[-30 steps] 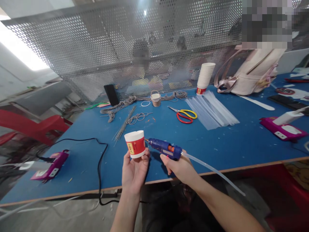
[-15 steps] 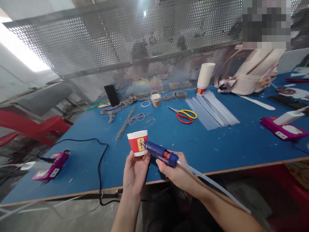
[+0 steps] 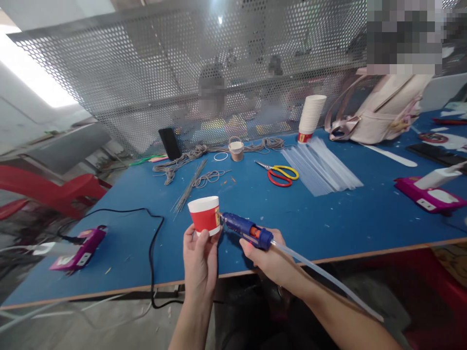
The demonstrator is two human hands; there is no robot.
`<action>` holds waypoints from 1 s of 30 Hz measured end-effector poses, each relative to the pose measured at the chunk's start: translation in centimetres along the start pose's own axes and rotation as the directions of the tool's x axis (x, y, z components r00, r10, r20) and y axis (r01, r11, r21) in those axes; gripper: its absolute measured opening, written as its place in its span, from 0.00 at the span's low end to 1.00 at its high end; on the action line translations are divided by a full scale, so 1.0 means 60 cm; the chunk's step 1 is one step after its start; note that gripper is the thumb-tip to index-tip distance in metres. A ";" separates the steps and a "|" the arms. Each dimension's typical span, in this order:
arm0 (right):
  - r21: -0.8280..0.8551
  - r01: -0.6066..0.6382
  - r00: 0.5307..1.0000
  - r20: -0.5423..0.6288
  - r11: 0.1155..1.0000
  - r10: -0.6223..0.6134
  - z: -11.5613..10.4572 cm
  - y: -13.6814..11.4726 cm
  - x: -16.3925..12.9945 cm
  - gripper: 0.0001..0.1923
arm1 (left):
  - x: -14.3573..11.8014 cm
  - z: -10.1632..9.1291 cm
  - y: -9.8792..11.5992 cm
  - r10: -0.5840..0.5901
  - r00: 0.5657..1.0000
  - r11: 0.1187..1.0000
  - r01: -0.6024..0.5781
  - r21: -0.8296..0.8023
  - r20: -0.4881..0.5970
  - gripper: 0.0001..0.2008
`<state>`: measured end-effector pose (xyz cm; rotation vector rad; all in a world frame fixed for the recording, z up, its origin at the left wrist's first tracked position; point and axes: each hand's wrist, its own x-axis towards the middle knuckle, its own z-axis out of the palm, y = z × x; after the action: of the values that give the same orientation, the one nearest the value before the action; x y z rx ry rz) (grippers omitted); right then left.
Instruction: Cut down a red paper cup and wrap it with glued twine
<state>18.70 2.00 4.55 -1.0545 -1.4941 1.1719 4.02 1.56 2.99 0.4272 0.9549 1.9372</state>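
My left hand (image 3: 199, 255) holds a small red and white paper cup (image 3: 204, 215) upright by its base, above the near edge of the blue table (image 3: 328, 218). My right hand (image 3: 268, 255) grips a blue hot glue gun (image 3: 246, 229) with a long clear glue stick (image 3: 328, 279) trailing back over my forearm. The gun's nozzle touches the right side of the cup.
On the table lie red and yellow scissors (image 3: 279, 173), a fan of clear glue sticks (image 3: 323, 167), a stack of paper cups (image 3: 310, 116), grey cord bundles (image 3: 193, 160), a phone (image 3: 170, 142) and a pink bag (image 3: 379, 114). A black cable (image 3: 149, 243) runs to a magenta power strip (image 3: 78, 248).
The cup has been turned in my left hand, so its yellow label now faces the gun. The glue gun's nozzle came in from beside the cup to touch its side.
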 end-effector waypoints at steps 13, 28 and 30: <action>-0.026 0.064 0.997 0.052 0.998 -0.062 0.005 -0.004 -0.002 0.11 | -0.004 0.006 -0.009 0.204 0.976 0.968 -0.189 0.165 -0.081 0.19; -0.052 0.075 0.996 0.051 0.996 -0.072 0.007 0.004 -0.006 0.11 | -0.007 -0.013 -0.013 0.492 0.870 0.755 -0.449 0.478 0.040 0.26; -0.051 0.076 0.996 0.057 0.996 -0.073 0.007 0.003 -0.007 0.11 | -0.007 -0.015 -0.011 0.552 0.824 0.653 -0.524 0.547 0.129 0.25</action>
<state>18.40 1.55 4.30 -0.9995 -1.6018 1.1226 4.07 0.98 1.92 1.1261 1.5813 2.1575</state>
